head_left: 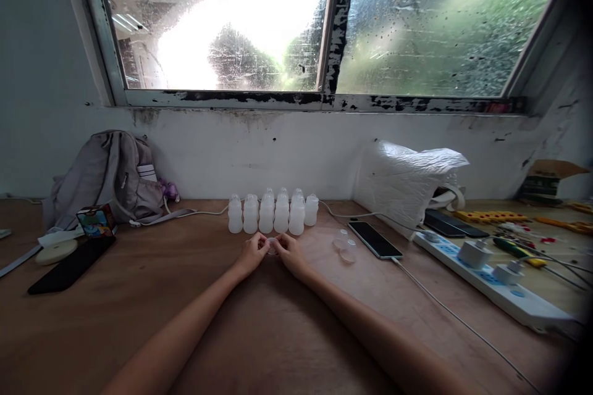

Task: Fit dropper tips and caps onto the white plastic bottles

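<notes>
My left hand and my right hand meet on the wooden table, fingers pinched together around a small clear cap-like piece held between them. Just beyond the fingertips stands a cluster of several small translucent white bottles, upright and close together. To the right of my right hand lie two clear round caps on the table.
A smartphone on a cable lies right of the caps, next to a white power strip with plugs and a white plastic bag. Tools lie at far right. A grey backpack, small box and black phone are at left.
</notes>
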{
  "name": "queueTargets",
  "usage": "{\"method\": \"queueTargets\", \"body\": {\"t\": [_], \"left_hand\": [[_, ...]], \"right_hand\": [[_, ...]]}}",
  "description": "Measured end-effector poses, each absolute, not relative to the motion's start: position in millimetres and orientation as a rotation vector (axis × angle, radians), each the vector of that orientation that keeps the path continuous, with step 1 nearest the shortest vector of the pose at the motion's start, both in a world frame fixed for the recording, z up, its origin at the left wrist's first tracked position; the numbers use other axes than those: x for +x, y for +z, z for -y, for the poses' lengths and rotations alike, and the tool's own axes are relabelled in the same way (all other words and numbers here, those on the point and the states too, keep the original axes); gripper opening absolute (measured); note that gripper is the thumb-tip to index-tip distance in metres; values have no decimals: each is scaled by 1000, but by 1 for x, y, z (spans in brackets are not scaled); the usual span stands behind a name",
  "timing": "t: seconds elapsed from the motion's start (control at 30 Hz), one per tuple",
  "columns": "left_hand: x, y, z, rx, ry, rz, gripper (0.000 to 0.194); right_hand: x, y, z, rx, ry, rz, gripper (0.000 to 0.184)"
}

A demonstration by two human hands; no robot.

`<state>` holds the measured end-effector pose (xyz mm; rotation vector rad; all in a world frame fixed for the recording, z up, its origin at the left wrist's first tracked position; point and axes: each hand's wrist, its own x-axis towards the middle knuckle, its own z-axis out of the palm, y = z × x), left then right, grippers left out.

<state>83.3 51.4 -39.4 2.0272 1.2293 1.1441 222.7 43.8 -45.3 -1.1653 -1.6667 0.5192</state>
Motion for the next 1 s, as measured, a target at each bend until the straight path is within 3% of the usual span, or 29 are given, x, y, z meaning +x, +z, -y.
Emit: {"method": "queueTargets", "body": {"t": [1.0], "left_hand": [[85, -38, -47, 2177, 1208, -1219, 11]], "right_hand": [[220, -40, -38, -1119, 449, 1750, 13]]}}
